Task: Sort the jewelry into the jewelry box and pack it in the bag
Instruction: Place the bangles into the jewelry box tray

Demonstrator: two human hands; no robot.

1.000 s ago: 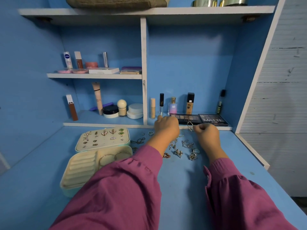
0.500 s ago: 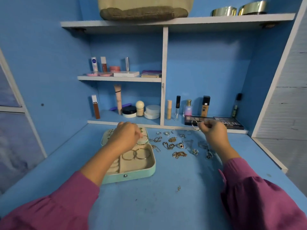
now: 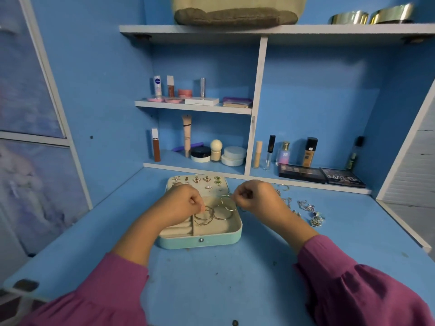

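The mint-green jewelry box (image 3: 200,241) lies open on the blue desk. Its lid (image 3: 222,188) holds several earrings. A few gold bangles (image 3: 213,216) lie in the box's right compartment. My left hand (image 3: 181,204) hovers over the box with curled fingers, pinching the edge of one bangle there. My right hand (image 3: 253,196) pinches a thin gold hoop (image 3: 227,204) just above the same compartment. Loose jewelry (image 3: 310,211) lies on the desk to the right. The beige bag (image 3: 235,14) sits on the top shelf.
Cosmetics bottles (image 3: 284,154) and two eyeshadow palettes (image 3: 322,176) line the low shelf behind the box. More makeup stands on the left shelves (image 3: 188,105). Two gold tins (image 3: 369,16) sit on the top shelf. The desk's right edge (image 3: 400,222) is near.
My right hand has carried the gold hoop left from the loose pile to over the box. My left hand has dropped from the lid to the bangle compartment.
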